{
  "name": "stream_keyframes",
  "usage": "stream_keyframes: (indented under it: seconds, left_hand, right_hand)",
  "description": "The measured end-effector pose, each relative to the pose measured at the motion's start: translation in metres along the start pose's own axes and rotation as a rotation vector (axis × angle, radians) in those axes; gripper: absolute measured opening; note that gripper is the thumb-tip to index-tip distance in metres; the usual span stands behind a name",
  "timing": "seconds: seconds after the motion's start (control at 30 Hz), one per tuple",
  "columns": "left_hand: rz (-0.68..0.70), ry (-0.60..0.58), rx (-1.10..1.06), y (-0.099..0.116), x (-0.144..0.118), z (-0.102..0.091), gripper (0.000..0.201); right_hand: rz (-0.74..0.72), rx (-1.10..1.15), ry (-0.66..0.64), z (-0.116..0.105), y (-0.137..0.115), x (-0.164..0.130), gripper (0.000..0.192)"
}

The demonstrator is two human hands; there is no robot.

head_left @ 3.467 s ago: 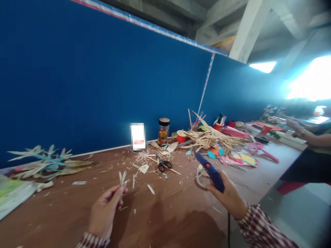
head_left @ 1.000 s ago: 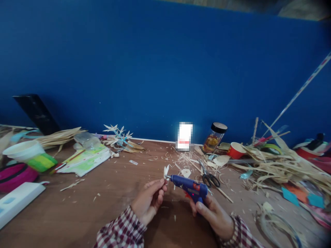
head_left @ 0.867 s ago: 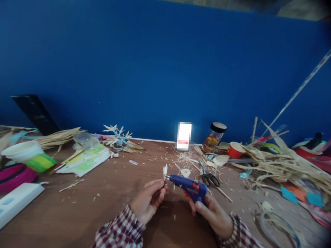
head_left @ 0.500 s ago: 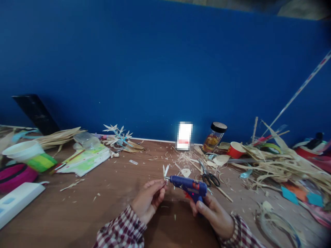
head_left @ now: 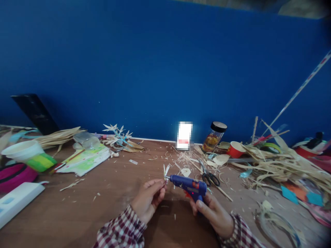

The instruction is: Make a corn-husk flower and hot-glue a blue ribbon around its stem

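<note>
A blue hot glue gun (head_left: 187, 184) lies in the grip of my right hand (head_left: 216, 213), with a small red light showing on its body. Its metal nozzle points left and meets a small pale piece with pointed, leaf-like strips (head_left: 166, 169). That piece is pinched between the thumb and fingertips of my left hand (head_left: 151, 198); its lower end is hidden by the fingers. Both hands are raised over the front middle of the brown table (head_left: 108, 206).
Black-handled scissors (head_left: 210, 177) and pale shavings lie beyond the glue gun. A lidded jar (head_left: 213, 137), a red paper cup (head_left: 236, 149) and heaped dry strips (head_left: 274, 163) stand right. Leftward are a blue-stemmed leafy sprig (head_left: 120, 134), a painted sheet (head_left: 88, 160) and a white power strip (head_left: 22, 199).
The pale strips at my left fingertips look slightly more spread at the nozzle. Both hands and the glue gun stay almost where they were.
</note>
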State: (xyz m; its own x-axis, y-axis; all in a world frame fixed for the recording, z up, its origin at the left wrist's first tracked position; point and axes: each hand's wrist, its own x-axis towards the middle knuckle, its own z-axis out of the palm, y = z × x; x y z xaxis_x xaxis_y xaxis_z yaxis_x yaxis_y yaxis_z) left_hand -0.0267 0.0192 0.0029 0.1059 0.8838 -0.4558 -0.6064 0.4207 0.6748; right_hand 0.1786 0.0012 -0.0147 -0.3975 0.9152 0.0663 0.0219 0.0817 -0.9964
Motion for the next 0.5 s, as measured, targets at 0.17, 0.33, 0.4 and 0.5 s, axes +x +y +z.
stream_keyframes:
  seconds: [0.17, 0.33, 0.4, 0.5]
  left_hand:
    - [0.002, 0.002, 0.051, -0.0036, 0.0012, -0.0001, 0.004]
    - [0.011, 0.026, 0.039, -0.0023, 0.0027, -0.0013, 0.005]
    - [0.023, 0.033, 0.019, -0.0009, 0.0022, -0.0012, 0.007]
    - [0.021, 0.033, -0.003, -0.0003, 0.0012, -0.0005, 0.006]
  right_hand:
    - [-0.001, -0.002, 0.008, -0.0002, -0.0007, 0.001, 0.039]
    - [0.027, -0.015, -0.024, -0.0013, -0.0006, 0.0002, 0.038]
    - [0.028, -0.011, -0.036, -0.0012, -0.001, -0.0003, 0.038]
    - [0.007, -0.012, -0.015, -0.0006, -0.0027, -0.0003, 0.037]
